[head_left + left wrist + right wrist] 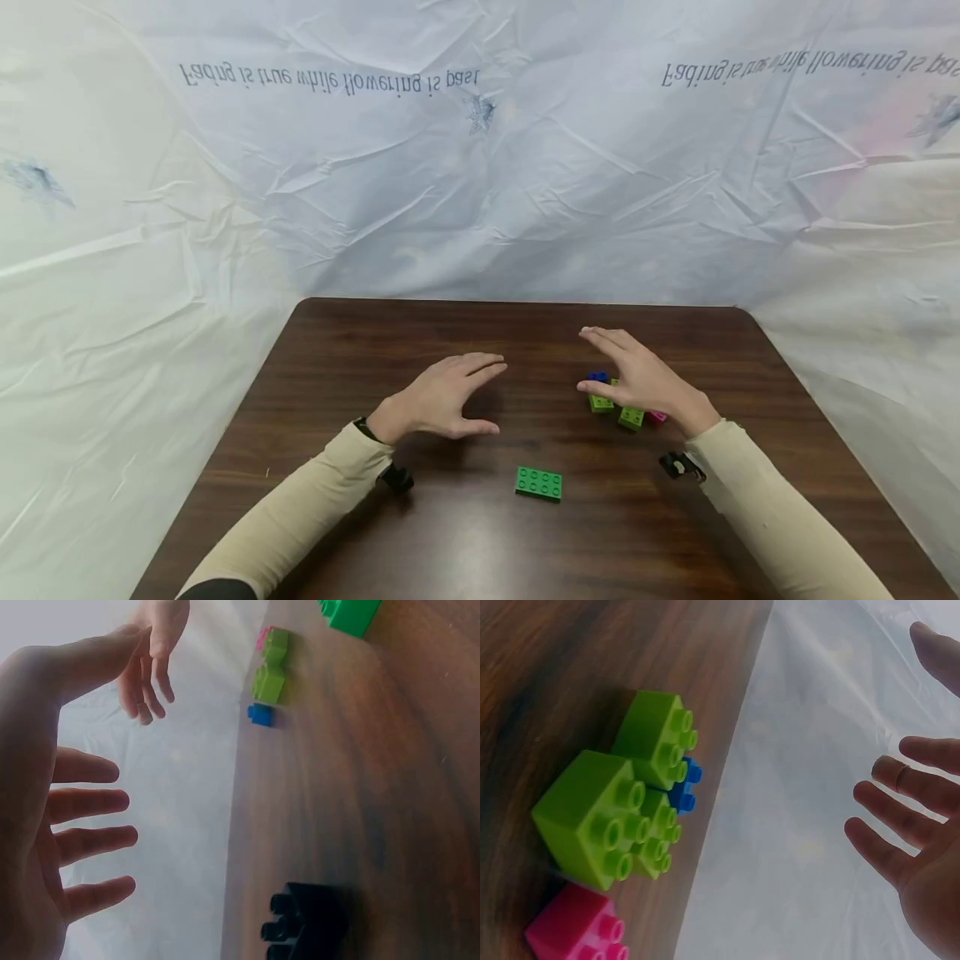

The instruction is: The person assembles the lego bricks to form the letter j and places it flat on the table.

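My left hand [444, 397] hovers over the left-middle of the table, thumb and fingers spread, holding nothing. A dark toy building block [315, 922] sits on the table near it in the left wrist view; the head view hides it. My right hand [643, 382] is held above a small cluster, its fingers extended and nothing in its grasp. That group has three lime-green blocks [585, 814], a blue block [685, 787] and a pink block [574, 922]. Between the hands, closer to me, a green block [538, 482] with two rows of studs lies flat, studs up.
The brown wooden table [360, 333] has rounded far corners. Wrinkled white sheeting [480, 225] with printed lettering hangs behind it and along both sides. Each wrist wears a small black camera, such as the left wrist camera [397, 478].
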Demonstrator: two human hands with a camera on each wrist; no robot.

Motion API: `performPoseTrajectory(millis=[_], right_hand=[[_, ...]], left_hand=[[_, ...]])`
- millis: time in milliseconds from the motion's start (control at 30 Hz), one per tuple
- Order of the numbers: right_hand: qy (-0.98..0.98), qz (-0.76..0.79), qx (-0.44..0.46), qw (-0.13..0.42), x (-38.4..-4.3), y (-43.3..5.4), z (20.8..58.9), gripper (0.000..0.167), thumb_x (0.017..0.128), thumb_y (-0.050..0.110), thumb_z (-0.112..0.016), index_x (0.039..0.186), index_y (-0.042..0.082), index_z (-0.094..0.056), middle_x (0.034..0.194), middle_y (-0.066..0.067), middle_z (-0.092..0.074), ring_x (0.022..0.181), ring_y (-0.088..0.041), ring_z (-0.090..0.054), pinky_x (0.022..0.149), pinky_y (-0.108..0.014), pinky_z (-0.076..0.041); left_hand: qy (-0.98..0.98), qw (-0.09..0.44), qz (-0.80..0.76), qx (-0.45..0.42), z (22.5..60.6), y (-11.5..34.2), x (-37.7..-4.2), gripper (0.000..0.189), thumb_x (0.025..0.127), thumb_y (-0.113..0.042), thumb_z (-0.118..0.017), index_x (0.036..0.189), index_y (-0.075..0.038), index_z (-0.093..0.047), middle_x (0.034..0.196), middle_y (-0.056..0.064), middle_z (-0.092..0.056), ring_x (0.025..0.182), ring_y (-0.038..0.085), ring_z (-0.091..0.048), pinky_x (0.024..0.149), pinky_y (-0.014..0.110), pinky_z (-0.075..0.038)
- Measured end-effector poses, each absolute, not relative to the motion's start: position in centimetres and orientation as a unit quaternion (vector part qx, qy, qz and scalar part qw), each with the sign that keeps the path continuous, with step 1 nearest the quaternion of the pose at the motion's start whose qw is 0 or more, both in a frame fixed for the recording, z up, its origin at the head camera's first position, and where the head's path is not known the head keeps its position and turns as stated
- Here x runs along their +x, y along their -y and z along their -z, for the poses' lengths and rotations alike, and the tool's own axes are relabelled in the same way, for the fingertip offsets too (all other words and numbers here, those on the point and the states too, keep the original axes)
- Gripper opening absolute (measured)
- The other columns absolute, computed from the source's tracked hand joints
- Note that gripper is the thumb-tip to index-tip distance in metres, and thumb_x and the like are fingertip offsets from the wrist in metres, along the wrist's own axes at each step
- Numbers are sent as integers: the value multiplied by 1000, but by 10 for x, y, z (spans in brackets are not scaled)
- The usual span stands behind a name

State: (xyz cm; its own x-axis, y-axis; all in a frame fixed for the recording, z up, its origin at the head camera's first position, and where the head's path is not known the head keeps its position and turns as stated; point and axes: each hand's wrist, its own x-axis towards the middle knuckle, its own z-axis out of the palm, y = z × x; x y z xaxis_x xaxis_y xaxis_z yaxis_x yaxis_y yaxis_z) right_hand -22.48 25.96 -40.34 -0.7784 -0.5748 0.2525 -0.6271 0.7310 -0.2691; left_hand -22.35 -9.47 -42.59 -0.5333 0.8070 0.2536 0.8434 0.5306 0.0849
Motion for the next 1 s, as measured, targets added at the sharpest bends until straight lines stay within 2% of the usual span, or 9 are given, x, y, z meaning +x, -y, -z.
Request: performPoseTrajectory(millis=[300, 1000], right_hand=[[927, -173, 320, 92, -226, -265, 413, 82, 84, 47, -73, 148, 7, -41, 145, -19, -44, 130, -36, -44, 98, -58, -42], [936, -177, 295, 72, -232, -273, 429, 80, 83, 44, -75, 146, 5, -44, 144, -21, -46, 128, -38, -45, 98, -58, -43]], left_hand=[[868, 59, 101, -483, 430, 90, -216, 88, 85, -69, -56, 151, -14, -36, 153, 5, -39, 141, 21, -37, 111, 45, -36], [863, 2, 121, -491, 444, 82, -208, 88, 85, -69, -57, 151, -14, -37, 152, 3, -40, 139, 18, -40, 110, 37, -38]])
